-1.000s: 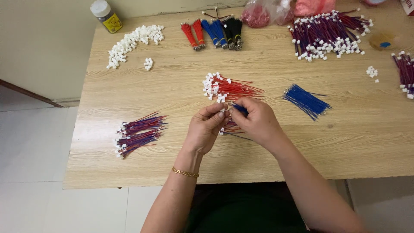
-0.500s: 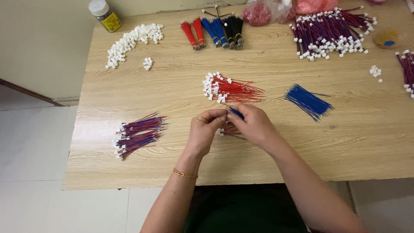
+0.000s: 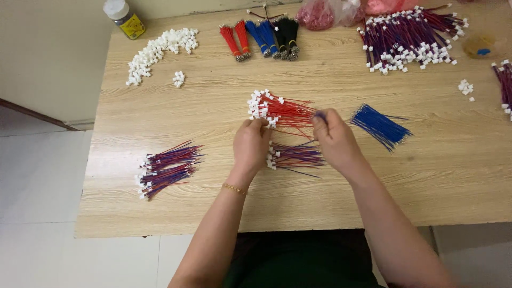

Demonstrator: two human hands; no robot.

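Centrally, both hands work over a pale wooden table (image 3: 160, 106). The left hand (image 3: 250, 146) has its fingers drawn together at the white-plug end of a fanned bundle of red wires with white plastic connectors (image 3: 280, 109), which lies at twelve o'clock from it. The right hand (image 3: 333, 141) pinches the tip of a thin blue wire (image 3: 320, 114) between thumb and fingers. Between the two hands lies a small pile of mixed red-and-blue wires with white connectors (image 3: 293, 156).

At three o'clock from the right hand sits a loose bundle of plain blue wires (image 3: 380, 126). At eight o'clock from the left hand, well apart, rests another red-and-blue wire bundle (image 3: 168, 168). Toward eleven o'clock is a scatter of loose white plastic connectors (image 3: 157, 50), with a yellow-labelled, white-capped bottle (image 3: 124, 18) beyond. At one o'clock, far off, lies a large heap of dark red-and-blue wires with connectors (image 3: 408, 37).
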